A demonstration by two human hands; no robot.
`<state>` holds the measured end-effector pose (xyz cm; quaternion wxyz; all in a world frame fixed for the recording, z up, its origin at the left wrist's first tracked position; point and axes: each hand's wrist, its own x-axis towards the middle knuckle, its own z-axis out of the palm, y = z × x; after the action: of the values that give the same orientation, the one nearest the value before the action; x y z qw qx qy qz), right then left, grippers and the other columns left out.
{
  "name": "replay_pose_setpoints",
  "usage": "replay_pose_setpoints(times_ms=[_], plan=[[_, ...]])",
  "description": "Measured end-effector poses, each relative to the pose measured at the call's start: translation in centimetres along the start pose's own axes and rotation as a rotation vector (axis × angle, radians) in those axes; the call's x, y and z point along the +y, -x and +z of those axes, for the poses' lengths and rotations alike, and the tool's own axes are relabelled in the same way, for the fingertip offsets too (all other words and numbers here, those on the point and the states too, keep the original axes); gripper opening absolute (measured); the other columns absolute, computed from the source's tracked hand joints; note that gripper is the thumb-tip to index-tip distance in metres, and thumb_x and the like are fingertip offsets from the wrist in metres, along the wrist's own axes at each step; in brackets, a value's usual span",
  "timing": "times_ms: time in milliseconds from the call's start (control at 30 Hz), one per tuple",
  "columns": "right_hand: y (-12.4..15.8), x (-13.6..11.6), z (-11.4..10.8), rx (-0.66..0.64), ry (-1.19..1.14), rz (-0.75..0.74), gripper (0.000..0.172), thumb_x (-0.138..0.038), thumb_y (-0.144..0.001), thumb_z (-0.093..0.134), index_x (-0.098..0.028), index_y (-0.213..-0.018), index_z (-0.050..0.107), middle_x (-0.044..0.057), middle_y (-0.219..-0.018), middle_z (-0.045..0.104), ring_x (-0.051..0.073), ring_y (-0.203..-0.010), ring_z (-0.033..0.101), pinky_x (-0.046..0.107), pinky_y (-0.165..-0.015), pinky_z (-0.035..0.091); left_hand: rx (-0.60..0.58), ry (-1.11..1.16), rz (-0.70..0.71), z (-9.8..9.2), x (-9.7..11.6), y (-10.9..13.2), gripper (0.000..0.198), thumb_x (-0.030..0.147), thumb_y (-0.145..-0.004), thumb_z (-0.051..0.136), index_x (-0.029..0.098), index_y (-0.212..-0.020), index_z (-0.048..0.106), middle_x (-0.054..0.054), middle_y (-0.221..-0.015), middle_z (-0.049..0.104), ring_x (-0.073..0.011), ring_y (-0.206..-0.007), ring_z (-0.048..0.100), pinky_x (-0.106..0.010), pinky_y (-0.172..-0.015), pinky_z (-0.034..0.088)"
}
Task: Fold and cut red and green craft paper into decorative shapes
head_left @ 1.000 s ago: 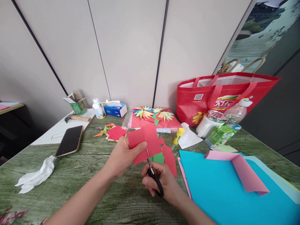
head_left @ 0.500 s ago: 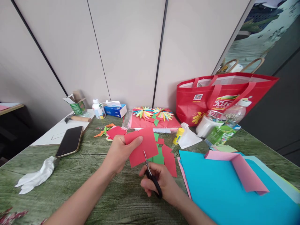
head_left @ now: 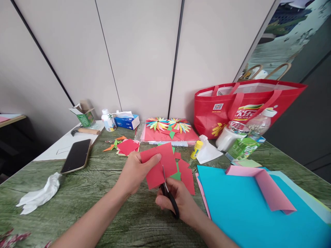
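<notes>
Between thumb and fingers, my left hand grips a piece of red paper above the middle of the table. My right hand is closed around the black handles of a pair of scissors. The scissor blades run into the red paper from its near edge, along a line up its middle. Below and behind the held piece lie red paper scraps and green paper pieces. A small pile of red paper shapes rests left of it, beyond my left hand.
Blue paper sheets with a folded pink strip cover the right side. A yellow glue stick, paper flowers, a red bag and a tissue box stand behind. A phone and a crumpled tissue lie left.
The red paper has shifted slightly right and down with my left hand. The scissor blades have moved deeper over the paper, and my right fingers have drawn closer together.
</notes>
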<state>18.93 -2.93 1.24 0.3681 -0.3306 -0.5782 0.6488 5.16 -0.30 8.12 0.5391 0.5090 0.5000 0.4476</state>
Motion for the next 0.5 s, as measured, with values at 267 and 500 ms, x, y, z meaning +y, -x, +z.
replay_pose_setpoints(times_ms=[267,500], plan=[[-0.13,0.70,-0.07,0.019,0.000,-0.011,0.037,-0.048,-0.063,0.068,-0.018,-0.068,0.047,-0.005,-0.056,0.046,0.008,-0.048,0.039,0.020,-0.045,0.032,0.001,-0.034,-0.005,0.12,0.12,0.09,0.024,0.035,-0.072,0.061,0.014,-0.060,0.061,-0.001,-0.053,0.062,-0.0113,-0.044,0.053,-0.021,-0.040,0.039],[-0.13,1.02,-0.11,0.031,-0.003,-0.014,0.035,-0.046,-0.065,0.067,-0.018,-0.067,0.047,-0.006,-0.050,0.048,0.007,-0.043,0.042,0.019,-0.042,0.032,0.009,-0.070,-0.003,-0.02,0.03,0.05,0.028,0.036,-0.072,0.059,0.014,-0.056,0.058,-0.001,-0.048,0.060,-0.0112,-0.040,0.052,-0.020,-0.037,0.035]])
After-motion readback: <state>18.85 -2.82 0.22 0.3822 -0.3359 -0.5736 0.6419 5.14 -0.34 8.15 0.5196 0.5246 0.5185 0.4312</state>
